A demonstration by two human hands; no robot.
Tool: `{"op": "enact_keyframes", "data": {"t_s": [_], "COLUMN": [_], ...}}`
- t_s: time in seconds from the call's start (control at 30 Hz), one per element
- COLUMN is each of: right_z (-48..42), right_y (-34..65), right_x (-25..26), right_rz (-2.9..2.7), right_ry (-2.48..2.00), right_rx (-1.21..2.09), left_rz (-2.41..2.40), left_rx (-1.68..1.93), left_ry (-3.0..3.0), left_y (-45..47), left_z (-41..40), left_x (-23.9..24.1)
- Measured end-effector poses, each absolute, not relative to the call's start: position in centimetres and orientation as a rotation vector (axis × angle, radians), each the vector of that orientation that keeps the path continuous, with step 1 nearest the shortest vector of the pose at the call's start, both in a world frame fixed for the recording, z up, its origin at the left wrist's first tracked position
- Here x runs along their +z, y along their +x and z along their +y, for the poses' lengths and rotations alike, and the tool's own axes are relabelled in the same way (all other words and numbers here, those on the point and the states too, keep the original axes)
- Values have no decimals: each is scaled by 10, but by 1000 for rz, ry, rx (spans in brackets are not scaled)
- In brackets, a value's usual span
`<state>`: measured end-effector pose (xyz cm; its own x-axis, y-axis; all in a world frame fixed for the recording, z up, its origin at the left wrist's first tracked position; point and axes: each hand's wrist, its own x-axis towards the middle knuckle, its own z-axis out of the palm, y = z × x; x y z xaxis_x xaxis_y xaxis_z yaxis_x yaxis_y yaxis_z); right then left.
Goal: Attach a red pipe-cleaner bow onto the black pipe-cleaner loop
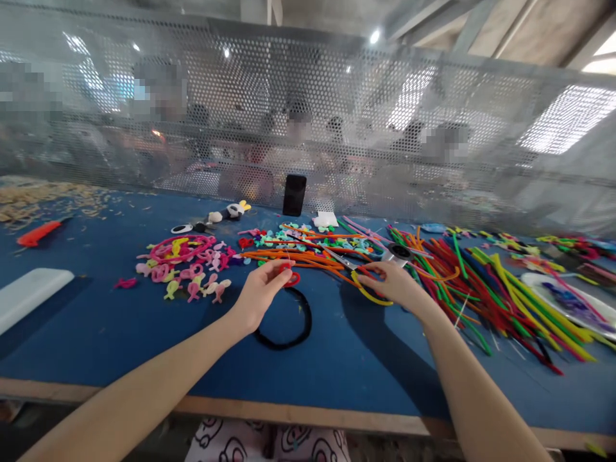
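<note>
My left hand (262, 289) pinches a small curled red fuzzy piece (291, 278), perhaps bent pipe cleaner, between thumb and fingers above the table. My right hand (389, 282) is closed at the handle end of a pair of scissors (342, 259), whose metal blades point left over the orange pipe cleaners (293, 258). A yellow curved strip (373, 296) shows under these fingers; I cannot tell whether it is a handle or a pipe cleaner. Below and between my hands, a black fuzzy ring (308, 327) lies flat on the blue table.
Small pastel twisted pieces (192, 285) lie left of centre. Many coloured pipe cleaners (462, 276) spread at right, beside a white plate (534, 280). A phone (294, 195) leans against the perforated metal screen (337, 128). A red-handled tool (39, 234) and a white box (36, 292) are at left.
</note>
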<state>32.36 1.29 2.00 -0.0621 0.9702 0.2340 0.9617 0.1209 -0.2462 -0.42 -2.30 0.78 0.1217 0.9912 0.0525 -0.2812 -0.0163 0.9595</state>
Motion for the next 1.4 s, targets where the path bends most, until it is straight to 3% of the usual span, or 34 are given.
{"op": "enact_keyframes", "data": {"t_s": [0.23, 0.37, 0.63, 0.87, 1.4], "right_z": [17, 16, 8, -20, -37], "right_y": [327, 319, 305, 276, 256], "right_x": [10, 8, 28, 42, 48], "right_rz": [-2195, -1991, -1759, -2144, -2600], "right_ry": [-2009, -2095, -1903, -1687, -1569], "right_rx": [-1, -56, -87, -214, 44], "left_rz": [939, 964, 971, 969, 1068], "left_rx": [1235, 1243, 1346, 1450, 1381], "left_ry": [1199, 1219, 1188, 1214, 1444], "left_y": [-9, -10, -9, -9, -12], "left_z": [-23, -23, -22, -23, -31], "left_x": [10, 12, 12, 12, 16]}}
